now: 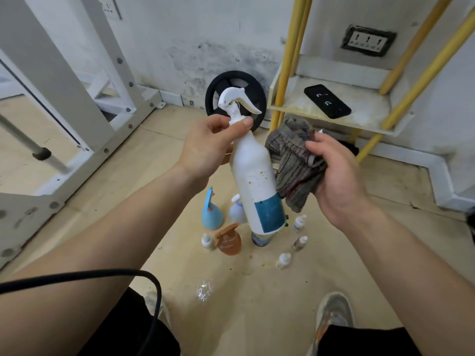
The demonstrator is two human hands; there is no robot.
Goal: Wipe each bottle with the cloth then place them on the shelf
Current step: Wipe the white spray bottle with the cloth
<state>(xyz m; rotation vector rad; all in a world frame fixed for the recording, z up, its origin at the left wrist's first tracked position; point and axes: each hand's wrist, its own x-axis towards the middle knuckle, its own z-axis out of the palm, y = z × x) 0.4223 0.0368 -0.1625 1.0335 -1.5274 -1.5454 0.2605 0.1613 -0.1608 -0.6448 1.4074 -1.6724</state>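
Bottle (pixel 257 176) neck pinched by left hand (pixel 205 147).

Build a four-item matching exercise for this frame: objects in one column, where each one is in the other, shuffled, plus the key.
1. white spray bottle
2. cloth
3. black phone
4. blue bottle

a. lying on the shelf
b. standing on the floor
c. gripped in the right hand
d. held by its neck in the left hand

Pairs: 1-d, 2-c, 3-a, 4-b
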